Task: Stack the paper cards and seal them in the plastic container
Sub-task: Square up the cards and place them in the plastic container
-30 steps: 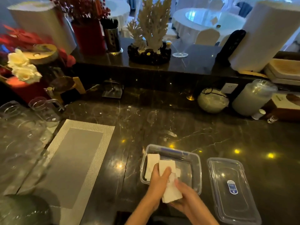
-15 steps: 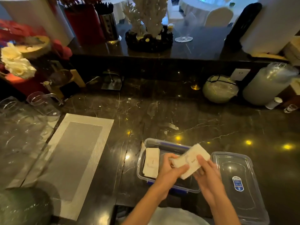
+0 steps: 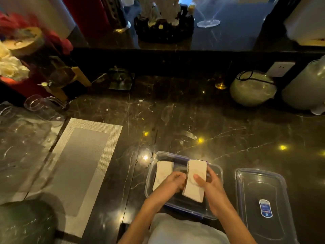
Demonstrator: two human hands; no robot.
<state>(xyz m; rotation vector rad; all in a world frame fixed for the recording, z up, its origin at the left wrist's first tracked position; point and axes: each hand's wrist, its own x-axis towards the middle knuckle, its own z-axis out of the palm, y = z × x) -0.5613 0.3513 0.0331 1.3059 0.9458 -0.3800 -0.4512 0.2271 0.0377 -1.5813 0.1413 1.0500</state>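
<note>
Clear rectangular plastic container [image 3: 182, 204], six o'clock on glossy veined counter [image 3: 193, 120]. Inside: flat white paper cards [image 3: 195, 180] pinched between left hand [image 3: 173, 183] and right hand [image 3: 209, 184]; second stack [image 3: 163, 170] at nine o'clock. Lid [image 3: 263, 199] at three o'clock, apart.

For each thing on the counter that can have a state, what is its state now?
plastic container: open, no lid on, cards inside.
lid: off, flat on the counter right of the container.
held card stack: gripped between both hands over the container.
left card stack: resting inside the container.
left hand: closed on the held stack.
right hand: closed on the held stack.
</note>
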